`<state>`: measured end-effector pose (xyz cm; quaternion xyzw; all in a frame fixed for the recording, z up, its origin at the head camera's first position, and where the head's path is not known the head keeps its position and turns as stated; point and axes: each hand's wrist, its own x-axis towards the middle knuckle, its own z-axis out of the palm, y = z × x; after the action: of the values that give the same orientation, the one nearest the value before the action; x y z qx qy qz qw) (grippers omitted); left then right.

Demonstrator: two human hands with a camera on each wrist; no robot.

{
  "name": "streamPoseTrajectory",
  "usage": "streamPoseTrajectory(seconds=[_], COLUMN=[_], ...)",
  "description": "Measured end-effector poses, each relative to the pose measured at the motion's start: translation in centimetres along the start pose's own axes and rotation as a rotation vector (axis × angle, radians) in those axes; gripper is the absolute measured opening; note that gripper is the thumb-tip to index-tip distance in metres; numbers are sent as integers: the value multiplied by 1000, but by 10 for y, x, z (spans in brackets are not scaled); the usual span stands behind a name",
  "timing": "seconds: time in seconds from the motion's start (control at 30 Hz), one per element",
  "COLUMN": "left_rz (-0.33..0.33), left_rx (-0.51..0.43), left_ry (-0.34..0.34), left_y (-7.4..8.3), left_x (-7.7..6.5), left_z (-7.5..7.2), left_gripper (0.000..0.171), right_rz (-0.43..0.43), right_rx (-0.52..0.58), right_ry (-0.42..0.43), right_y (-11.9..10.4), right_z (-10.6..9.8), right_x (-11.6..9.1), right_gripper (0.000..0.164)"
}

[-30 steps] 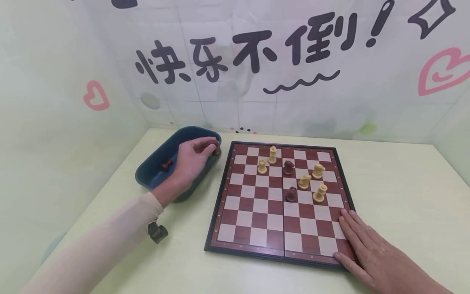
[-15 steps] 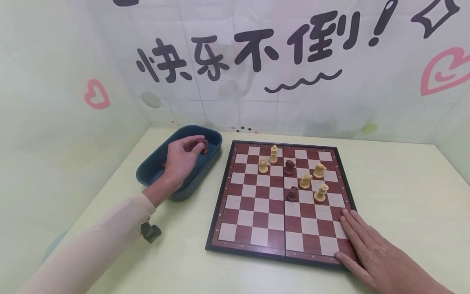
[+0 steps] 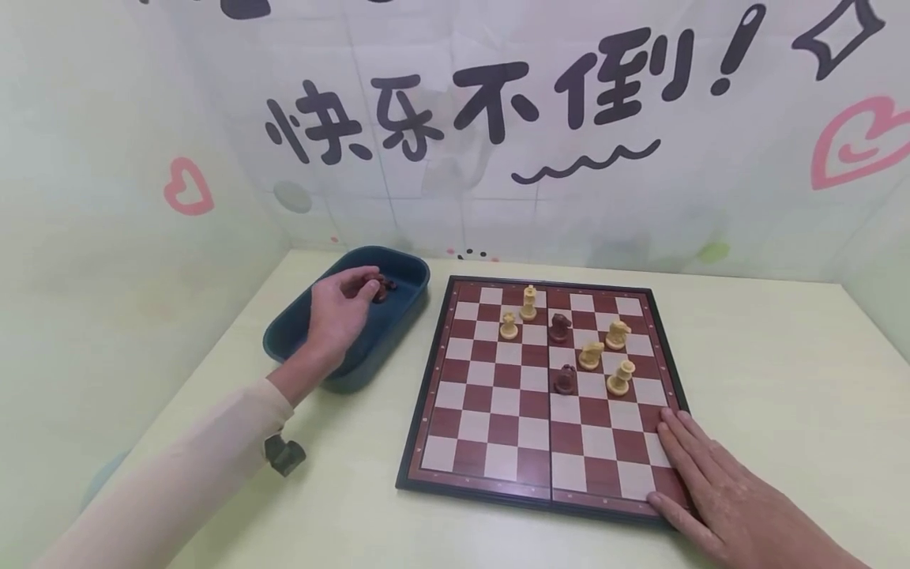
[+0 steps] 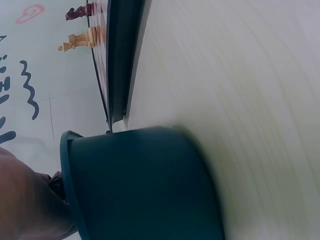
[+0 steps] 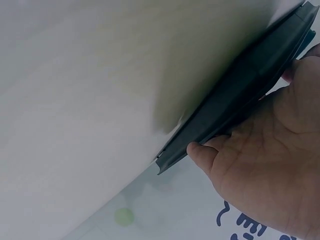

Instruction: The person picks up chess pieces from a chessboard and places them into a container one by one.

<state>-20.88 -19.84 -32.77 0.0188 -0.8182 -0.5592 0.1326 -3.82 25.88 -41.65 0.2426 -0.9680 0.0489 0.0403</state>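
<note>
My left hand (image 3: pixel 337 312) is over the blue plastic bin (image 3: pixel 419 288), fingers curled and pinching a dark red chess piece (image 3: pixel 381 292). The fingers partly cover this piece, so its kind does not show. In the left wrist view, the dark piece (image 4: pixel 57 185) appears beside the bin's rim (image 4: pixel 70 170). My right hand (image 3: pixel 732 482) rests with fairly straight fingers on the near right corner of the chessboard (image 3: pixel 490 427). In the right wrist view, the thumb lies along the board's dark side edge (image 5: pixel 225 110).
On the board stand a cream king (image 3: pixel 528 303), another crowned cream piece (image 3: pixel 508 325), two cream knights (image 3: pixel 617 334) and a cream piece (image 3: pixel 621 378). A dark red knight (image 3: pixel 559 327) and another dark red piece (image 3: pixel 565 379) stand among them. A printed sheet (image 3: pixel 462 213) hangs behind the table.
My left hand has moved left, from the bin's right rim to over its inside, carrying the dark red chess piece. My right hand has stayed on the board's corner.
</note>
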Motion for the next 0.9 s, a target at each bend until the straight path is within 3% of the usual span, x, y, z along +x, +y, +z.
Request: streamPoseTrajectory(seconds=[0.23,0.57,0.77,0.9], left_rz=[-20,-35,5,10], left_rx=[84,86,29,-43], left_ry=[27,18,34,8], left_y=[-3,-6,-6,-5], left_x=[0,-1,0,-2], left_z=[-11,-17,-18,-16], left_gripper=[28,33,35,35], right_rz=[35,13,-41,-65], right_rx=[21,10,-21,-25], right_ry=[-42,-29,9,40], right_y=[-2,-2,1,3], right_z=[-1,-1,-3,-3], right_x=[1,0,-1,-1], right_gripper=[88,88,88,88])
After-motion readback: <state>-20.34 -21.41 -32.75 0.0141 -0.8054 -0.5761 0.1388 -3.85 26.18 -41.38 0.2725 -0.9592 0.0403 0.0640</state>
